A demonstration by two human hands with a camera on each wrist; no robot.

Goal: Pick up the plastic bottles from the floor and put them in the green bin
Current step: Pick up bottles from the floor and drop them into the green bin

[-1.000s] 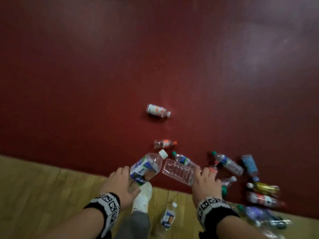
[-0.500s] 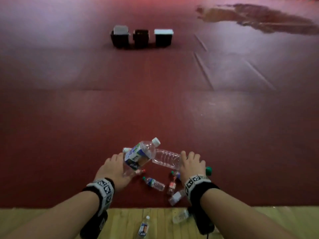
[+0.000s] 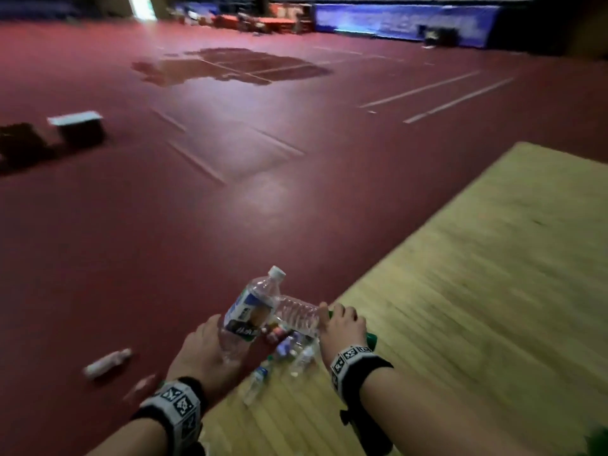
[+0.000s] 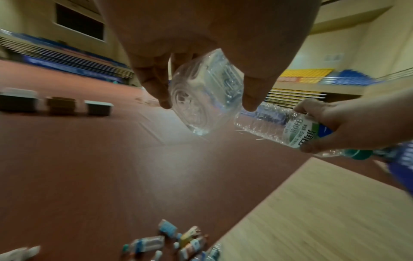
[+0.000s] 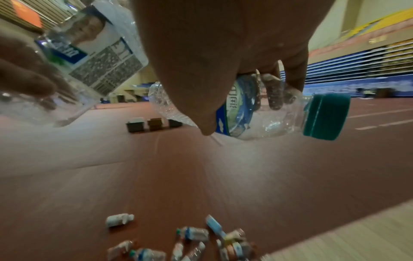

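My left hand (image 3: pixel 210 352) grips a clear bottle with a white cap and a blue-and-white label (image 3: pixel 255 306) by its lower half, tilted up and to the right. The fingers of my right hand (image 3: pixel 342 324) are curled round a ribbed clear bottle with a green cap (image 3: pixel 297 315), which lies level with its base touching the other bottle. Several more bottles (image 3: pixel 260 380) lie on the floor below my hands, and one white bottle (image 3: pixel 108 358) lies apart to the left. Three bins (image 4: pixel 62 104) stand in a row far off; their colours are unclear.
Red sports flooring (image 3: pixel 230 209) stretches ahead to the bins (image 3: pixel 77 126) at the far left. A pale wooden floor (image 3: pixel 477 291) begins on the right. A wet-looking dark patch (image 3: pixel 230 65) lies far ahead. Blue banners and seating line the hall's far wall.
The head view has swung up and to the right, so the bins moved from top centre to far left. Both hands still hold their bottles, carried higher above the bottles on the floor.
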